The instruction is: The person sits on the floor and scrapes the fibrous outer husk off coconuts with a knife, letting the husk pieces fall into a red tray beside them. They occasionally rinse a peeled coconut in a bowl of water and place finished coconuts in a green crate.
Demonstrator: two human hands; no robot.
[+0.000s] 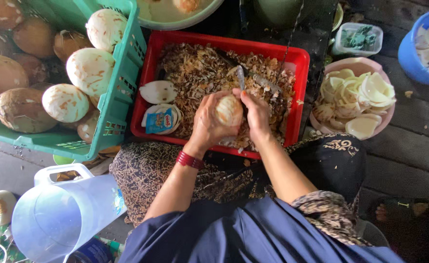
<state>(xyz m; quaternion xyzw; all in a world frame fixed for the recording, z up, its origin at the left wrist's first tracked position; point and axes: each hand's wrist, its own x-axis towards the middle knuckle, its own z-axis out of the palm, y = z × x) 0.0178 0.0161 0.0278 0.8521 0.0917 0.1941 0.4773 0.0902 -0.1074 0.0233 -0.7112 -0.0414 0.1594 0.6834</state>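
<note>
Green crate of peeled coconuts sits left; red tray of brown shavings sits centre. Over the tray's near edge, left hand wraps around a pale coconut, while right hand grips what looks like a knife against it.

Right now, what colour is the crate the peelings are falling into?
Red: the crate under both hands is red, seen clearly in the head view.

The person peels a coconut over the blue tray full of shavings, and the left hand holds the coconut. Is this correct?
Not quite: the tray full of shavings is red, not blue, as the head view shows. The rest holds: the left hand holds the coconut over it.
</note>
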